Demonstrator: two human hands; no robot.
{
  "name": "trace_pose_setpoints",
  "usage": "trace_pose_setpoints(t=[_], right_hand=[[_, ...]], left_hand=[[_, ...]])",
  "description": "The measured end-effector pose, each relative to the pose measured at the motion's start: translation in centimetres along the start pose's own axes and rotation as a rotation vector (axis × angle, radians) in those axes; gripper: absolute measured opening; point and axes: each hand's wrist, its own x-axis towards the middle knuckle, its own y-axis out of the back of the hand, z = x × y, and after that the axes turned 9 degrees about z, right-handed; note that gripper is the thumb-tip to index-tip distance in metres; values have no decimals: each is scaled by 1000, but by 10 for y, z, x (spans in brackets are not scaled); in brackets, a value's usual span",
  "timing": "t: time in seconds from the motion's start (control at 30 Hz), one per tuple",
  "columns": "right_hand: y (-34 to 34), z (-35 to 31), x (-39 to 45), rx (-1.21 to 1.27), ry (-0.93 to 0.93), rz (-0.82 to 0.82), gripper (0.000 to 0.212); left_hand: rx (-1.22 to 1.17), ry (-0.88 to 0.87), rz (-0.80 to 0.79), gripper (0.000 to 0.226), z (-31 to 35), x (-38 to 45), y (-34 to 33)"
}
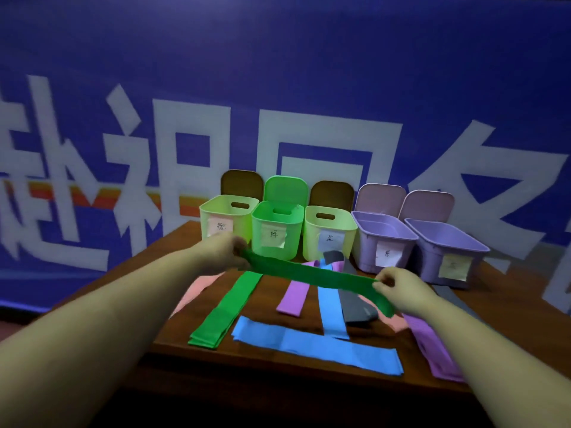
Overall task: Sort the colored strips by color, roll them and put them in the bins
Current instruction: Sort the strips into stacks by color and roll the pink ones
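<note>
Left hand (224, 253): fingers curled round one end of the held green strip (312, 274), close in front of the bins. The strip hangs stretched above the table (197, 239), running rightward to the right hand (398, 288), whose fingertips pinch it short of its far end; that end droops below the hand.

On the table, left to right: a pink strip (193, 288) partly under the left forearm, a flat green strip (227, 310), a long blue strip (315, 345) lying crosswise at the near edge, a purple strip (295, 296), a second blue strip (332, 307), a grey strip (353, 301).

Five open bins stand in a row behind: yellow-green (225, 222), green (276, 230), yellow-green (329, 233), purple (381, 242), purple (445, 253). Each bears a paper label; the writing is unreadable.
</note>
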Motion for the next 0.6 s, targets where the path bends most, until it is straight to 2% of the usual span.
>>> trace_pose_setpoints(t=[0.1, 0.2, 0.37, 0.5, 0.6], right_hand=[[2, -24, -2, 100, 6, -51, 11], [-3, -54, -1, 130, 73, -62, 4], [-26, -98, 1, 83, 142, -119, 18], [-47, -122, 18, 65, 144, -136, 13], [-63, -138, 35, -11, 162, -168, 13]], left_hand=[[-85, 104, -27, 23, -23, -18, 21], [-145, 179, -48, 12, -46, -38, 40], [-328, 311, 10, 14, -87, -59, 60], [-476, 408, -31, 15, -122, -66, 64], [-468, 452, -76, 18, -139, -67, 51]])
